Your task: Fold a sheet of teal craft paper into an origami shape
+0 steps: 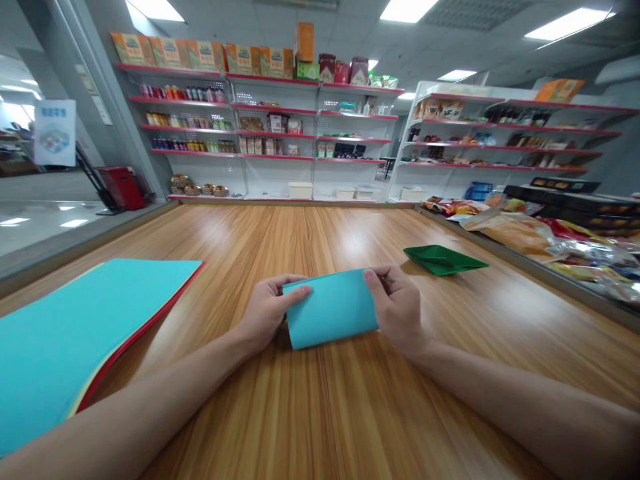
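Note:
A folded sheet of light blue paper (333, 310) is held up between both hands, just above the wooden table (240, 427). My left hand (270, 310) grips its left edge, thumb on the near face and fingers behind. At the upper right corner, my right hand (397, 303) pinches the paper with the thumb in front; the fingers behind are partly hidden. Beyond my right hand lies a folded green paper piece (445, 259), pointed at its ends. On the left side rests a stack of coloured paper (95, 320), blue on top with cream and red edges below.
A raised rim (300, 202) borders the table. Packaged snacks (520, 233) and dark boxes (565, 207) are piled past the right edge. Behind stand shelves (273, 157) of bottles, bags and boxes. A red box (121, 188) and a sign (55, 132) stand on the floor at left.

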Demonstrator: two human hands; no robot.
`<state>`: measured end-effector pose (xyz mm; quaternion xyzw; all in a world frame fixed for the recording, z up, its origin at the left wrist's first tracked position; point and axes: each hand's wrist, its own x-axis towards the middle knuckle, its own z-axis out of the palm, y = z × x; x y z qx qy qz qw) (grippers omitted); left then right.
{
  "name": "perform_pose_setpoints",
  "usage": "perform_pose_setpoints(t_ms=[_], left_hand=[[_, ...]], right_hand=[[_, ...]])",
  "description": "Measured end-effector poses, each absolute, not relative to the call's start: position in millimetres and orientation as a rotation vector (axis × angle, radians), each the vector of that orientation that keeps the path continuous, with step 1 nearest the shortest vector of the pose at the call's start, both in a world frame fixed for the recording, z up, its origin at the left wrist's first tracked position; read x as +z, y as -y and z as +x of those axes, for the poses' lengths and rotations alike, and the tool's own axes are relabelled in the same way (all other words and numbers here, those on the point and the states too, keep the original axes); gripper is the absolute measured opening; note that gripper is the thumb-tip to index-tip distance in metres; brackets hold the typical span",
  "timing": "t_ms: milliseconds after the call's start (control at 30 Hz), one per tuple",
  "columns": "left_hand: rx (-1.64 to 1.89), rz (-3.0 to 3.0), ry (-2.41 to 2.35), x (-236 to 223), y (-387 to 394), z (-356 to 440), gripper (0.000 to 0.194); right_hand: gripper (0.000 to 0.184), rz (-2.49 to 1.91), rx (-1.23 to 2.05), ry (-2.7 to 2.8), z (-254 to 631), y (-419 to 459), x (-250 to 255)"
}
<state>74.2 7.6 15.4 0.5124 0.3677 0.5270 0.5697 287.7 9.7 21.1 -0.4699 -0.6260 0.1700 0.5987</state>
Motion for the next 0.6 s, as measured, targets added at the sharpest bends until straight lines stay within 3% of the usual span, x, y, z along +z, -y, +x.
perform_pose_setpoints(t_ms=[267,600], left_hand=[[1.318,1.425,-0.966,16.8,-5.6,73.8,0.029],[1.336,1.447,-1.143,20.1,-4.6,72.6,0.041]], right_hand=[[0.024,-1.041,0.473,1.449,286.3,-11.7,19.4],[0.032,-1.025,0.776,1.465,290.3,-16.0,15.0]])
